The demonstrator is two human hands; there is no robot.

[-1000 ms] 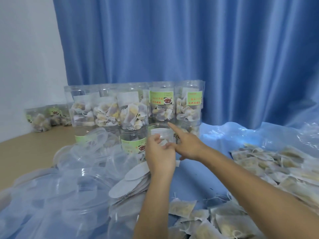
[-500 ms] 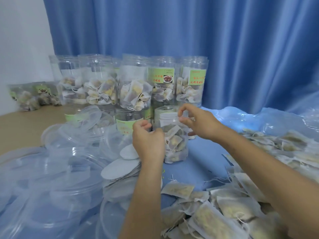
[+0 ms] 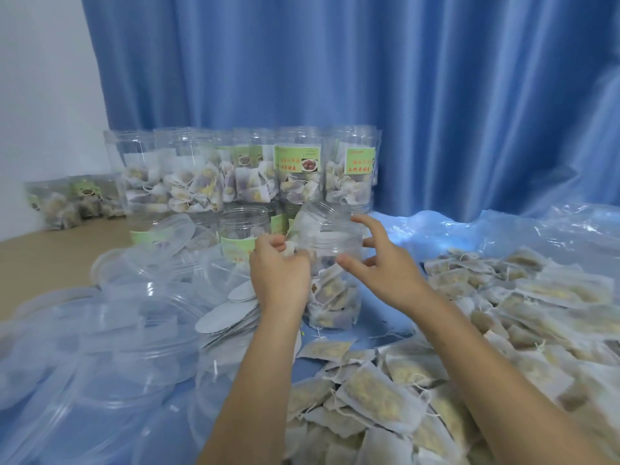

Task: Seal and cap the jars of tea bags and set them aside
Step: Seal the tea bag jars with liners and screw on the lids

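Pinched in the left hand (image 3: 280,280) is a small white piece, held against the rim of the open jar (image 3: 330,280); what it is stays unclear. Opposite, the right hand (image 3: 382,268) hovers with fingers spread, nearly touching the jar's mouth and gripping nothing. That jar stands upright on the blue sheet (image 3: 379,317), half full of tea bags. Little free room surrounds it: loose tea bags (image 3: 379,394) crowd the right and front, white seal discs (image 3: 224,317) and clear lids (image 3: 110,330) the left, filled jars (image 3: 295,172) stacked behind against the curtain (image 3: 335,62).
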